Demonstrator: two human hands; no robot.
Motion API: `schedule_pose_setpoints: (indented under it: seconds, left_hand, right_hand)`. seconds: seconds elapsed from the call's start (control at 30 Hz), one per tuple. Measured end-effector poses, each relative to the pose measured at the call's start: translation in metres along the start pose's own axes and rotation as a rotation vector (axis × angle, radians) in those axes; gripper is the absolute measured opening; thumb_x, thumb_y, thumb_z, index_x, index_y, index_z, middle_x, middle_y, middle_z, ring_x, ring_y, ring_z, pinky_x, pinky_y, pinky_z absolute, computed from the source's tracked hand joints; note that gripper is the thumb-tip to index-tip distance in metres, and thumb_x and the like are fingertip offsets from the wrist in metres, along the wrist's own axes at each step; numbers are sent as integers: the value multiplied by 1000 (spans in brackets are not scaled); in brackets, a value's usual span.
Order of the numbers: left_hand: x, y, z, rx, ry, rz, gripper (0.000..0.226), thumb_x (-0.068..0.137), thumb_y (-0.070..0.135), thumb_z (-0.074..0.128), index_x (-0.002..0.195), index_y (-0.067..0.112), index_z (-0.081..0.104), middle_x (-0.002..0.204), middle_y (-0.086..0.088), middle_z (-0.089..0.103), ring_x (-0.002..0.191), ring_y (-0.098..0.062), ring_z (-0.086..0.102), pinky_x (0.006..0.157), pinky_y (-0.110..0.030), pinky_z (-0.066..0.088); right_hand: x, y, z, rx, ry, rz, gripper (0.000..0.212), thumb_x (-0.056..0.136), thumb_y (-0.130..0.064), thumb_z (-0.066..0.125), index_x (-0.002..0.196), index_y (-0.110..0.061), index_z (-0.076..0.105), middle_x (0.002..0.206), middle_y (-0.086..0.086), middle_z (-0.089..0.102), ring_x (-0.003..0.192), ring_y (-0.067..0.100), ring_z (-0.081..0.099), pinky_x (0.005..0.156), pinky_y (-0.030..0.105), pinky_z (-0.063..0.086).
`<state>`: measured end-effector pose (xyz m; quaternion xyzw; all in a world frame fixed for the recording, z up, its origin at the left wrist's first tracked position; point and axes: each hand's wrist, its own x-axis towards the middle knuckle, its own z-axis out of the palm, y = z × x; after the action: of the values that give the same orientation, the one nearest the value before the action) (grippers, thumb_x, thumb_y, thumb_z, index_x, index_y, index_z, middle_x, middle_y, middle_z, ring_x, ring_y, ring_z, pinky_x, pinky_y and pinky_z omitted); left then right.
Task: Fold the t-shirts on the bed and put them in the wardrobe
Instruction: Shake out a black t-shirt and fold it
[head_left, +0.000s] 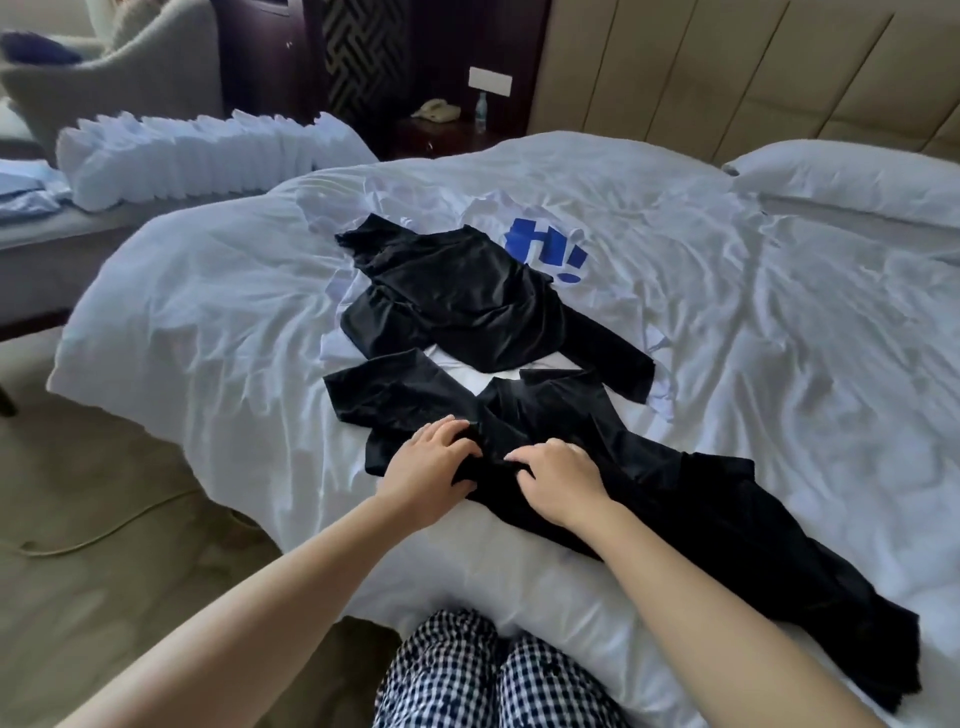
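A black t-shirt (675, 499) lies stretched across the near part of the white bed (208, 322), running from the middle toward the lower right edge. My left hand (431, 462) and my right hand (558, 480) sit side by side on its left end, fingers curled into the bunched black cloth. Farther back lies a second black t-shirt (467, 296), crumpled. Partly under it is a white t-shirt (545, 249) with a blue print.
A row of folded white items (197, 156) stands on a bench at the far left. A grey armchair (119, 73) is behind it. A nightstand with a phone (436, 110) and a bottle is at the back. White pillow (852, 176) at the right; beige carpet on the left.
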<state>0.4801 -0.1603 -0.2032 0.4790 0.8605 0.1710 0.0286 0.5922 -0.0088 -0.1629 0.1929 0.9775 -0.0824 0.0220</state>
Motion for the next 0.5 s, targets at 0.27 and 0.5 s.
schedule_pose_setpoints:
  seconds: [0.27, 0.5]
  left_hand:
    - [21, 34, -6, -18, 292, 107, 47, 72, 14, 76, 117, 21, 62, 128, 1, 55, 125, -22, 47, 113, -39, 33]
    - [42, 106, 11, -2, 230, 250, 32, 77, 9, 69, 106, 22, 71, 122, 0, 60, 120, -24, 53, 118, -41, 23]
  right_hand:
    - [-21, 45, -51, 281, 298, 307, 33, 95, -18, 36, 122, -20, 55, 76, -6, 58, 77, 19, 54, 65, 31, 36]
    - [-88, 116, -75, 121, 343, 493, 26, 92, -20, 41, 107, -19, 62, 95, 5, 68, 81, 26, 54, 67, 31, 38]
